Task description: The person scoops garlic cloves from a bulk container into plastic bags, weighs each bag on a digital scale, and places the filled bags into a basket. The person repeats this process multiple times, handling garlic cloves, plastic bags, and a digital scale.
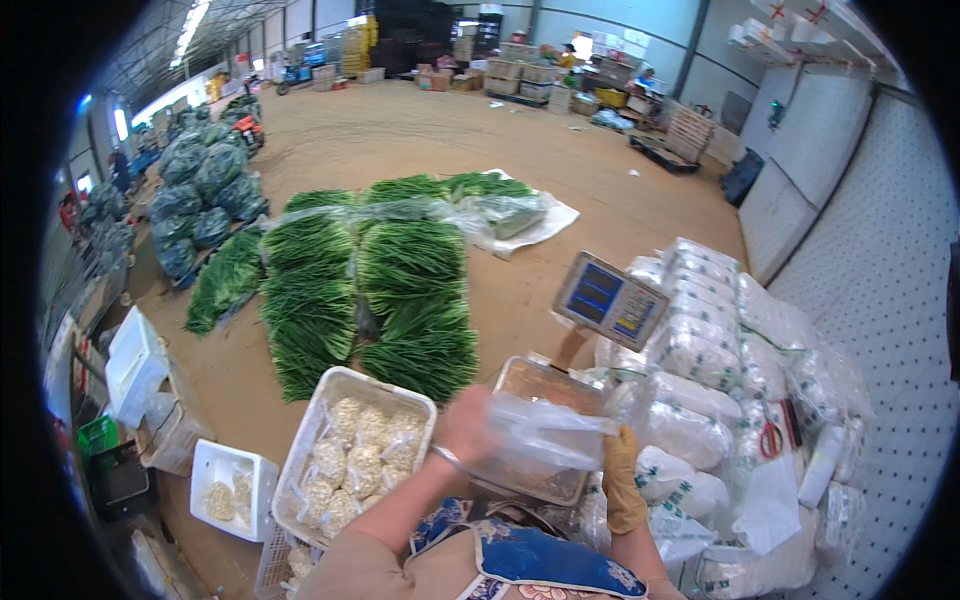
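Observation:
A clear plastic bag (pixel 544 435) is stretched between my hands, above the pan of a weighing scale (pixel 574 386). My bare left hand (pixel 471 426) is blurred at the bag's left end; its fingers cannot be made out clearly. In a tan glove, my right hand (pixel 621 457) grips the bag's right edge. The scale's tilted display head (pixel 610 301) stands beyond the pan. Left of my left hand, a white plastic crate (pixel 429 401) holds several bags of pale, sprout-like produce (pixel 362 466).
Bundled green stalks (pixel 412 300) lie on the floor ahead. Packed plastic bundles (pixel 694 322) are piled at the right, with red-handled scissors (pixel 771 440) on them. A white foam box (pixel 259 491) with bagged produce stands left of the crate. Filled dark bags (pixel 202 187) are stacked far left.

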The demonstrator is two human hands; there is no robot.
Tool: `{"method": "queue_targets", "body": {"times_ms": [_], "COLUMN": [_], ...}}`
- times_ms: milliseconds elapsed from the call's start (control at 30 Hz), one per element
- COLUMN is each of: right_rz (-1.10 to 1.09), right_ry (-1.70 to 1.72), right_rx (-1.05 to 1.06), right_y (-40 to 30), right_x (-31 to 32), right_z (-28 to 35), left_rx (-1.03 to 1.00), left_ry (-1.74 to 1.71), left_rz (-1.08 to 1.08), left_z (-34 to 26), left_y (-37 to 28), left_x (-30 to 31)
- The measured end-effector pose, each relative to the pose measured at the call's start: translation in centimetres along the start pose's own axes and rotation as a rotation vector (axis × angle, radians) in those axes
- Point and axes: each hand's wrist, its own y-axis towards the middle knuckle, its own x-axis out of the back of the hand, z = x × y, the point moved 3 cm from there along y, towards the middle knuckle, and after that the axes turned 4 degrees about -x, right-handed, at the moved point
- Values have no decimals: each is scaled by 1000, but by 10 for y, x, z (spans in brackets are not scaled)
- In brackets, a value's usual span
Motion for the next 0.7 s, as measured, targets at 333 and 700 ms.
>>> {"method": "queue_targets", "body": {"times_ms": [333, 700], "right_rz": [101, 468], "right_ry": [-881, 368], "right_rx": [367, -496], "right_y": [-7, -22], "right_x": [19, 0], "right_z": [13, -8], "left_rx": [225, 742], "left_ry": [-254, -1819], "left_rz": [-207, 111], "left_z": [39, 61], "left_y": [-12, -28], "left_x": [-8, -17]}}
